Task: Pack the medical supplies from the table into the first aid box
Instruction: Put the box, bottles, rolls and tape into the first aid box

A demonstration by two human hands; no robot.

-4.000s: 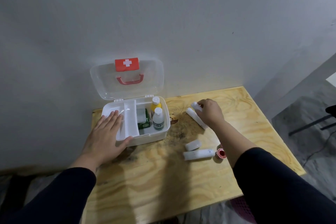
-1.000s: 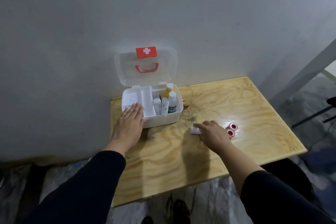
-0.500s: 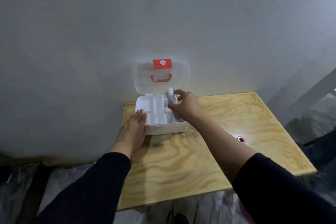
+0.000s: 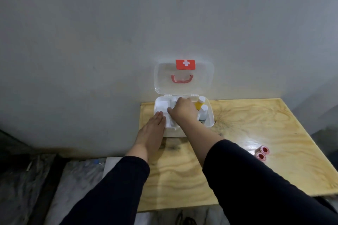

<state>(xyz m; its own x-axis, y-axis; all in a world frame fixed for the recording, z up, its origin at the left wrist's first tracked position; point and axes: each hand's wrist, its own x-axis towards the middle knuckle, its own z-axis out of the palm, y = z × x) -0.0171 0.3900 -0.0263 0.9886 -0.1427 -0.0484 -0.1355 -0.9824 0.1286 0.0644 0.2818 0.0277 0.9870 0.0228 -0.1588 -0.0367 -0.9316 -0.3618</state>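
The white first aid box (image 4: 210, 117) stands open at the table's back left corner, and its clear lid (image 4: 202, 80) with a red cross leans on the wall. My left hand (image 4: 152, 129) lies flat on the box's front left rim. My right hand (image 4: 183, 112) reaches down into the middle of the box, its fingers curled over a white bandage roll (image 4: 172, 101) of which only an end shows. A yellow bottle (image 4: 199, 104) and a white bottle (image 4: 203, 113) stand in the right side of the box. Two red-cored tape rolls (image 4: 262, 152) lie on the table at the right.
The plywood table (image 4: 256, 126) stands against a grey wall, and its front edge is near my sleeves. Left of the table the floor is covered with crumpled plastic sheeting (image 4: 27, 179).
My right hand picked a white roll off the table, carried it above the box and has now dropped down into the box. My left hand has stayed on the box.
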